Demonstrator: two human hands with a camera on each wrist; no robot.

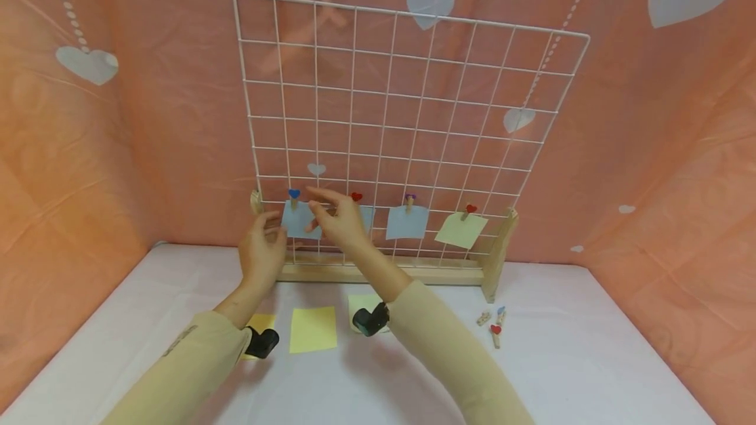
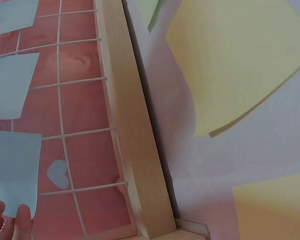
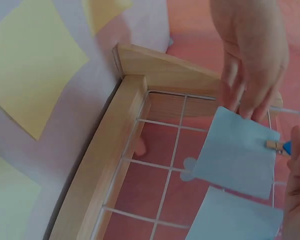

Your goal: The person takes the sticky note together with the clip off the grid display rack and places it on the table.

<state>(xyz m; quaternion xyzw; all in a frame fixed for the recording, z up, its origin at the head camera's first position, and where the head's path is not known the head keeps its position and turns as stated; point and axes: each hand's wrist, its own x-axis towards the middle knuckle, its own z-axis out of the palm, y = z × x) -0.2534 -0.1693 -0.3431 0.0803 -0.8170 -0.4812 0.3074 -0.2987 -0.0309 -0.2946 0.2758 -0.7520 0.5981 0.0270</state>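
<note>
Leftmost blue note (image 1: 299,220) hangs clipped, left hand (image 1: 262,253) at its edge.

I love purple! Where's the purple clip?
In the head view, the purple clip is low on the grid, on a blue note, between two red clips.

Four notes (image 1: 407,222) hang clipped in a row on a wire grid (image 1: 384,128) atop the bench (image 1: 549,346); sticky notes (image 1: 313,330) lie before it, loose clothespins (image 1: 496,340) at right.
</note>
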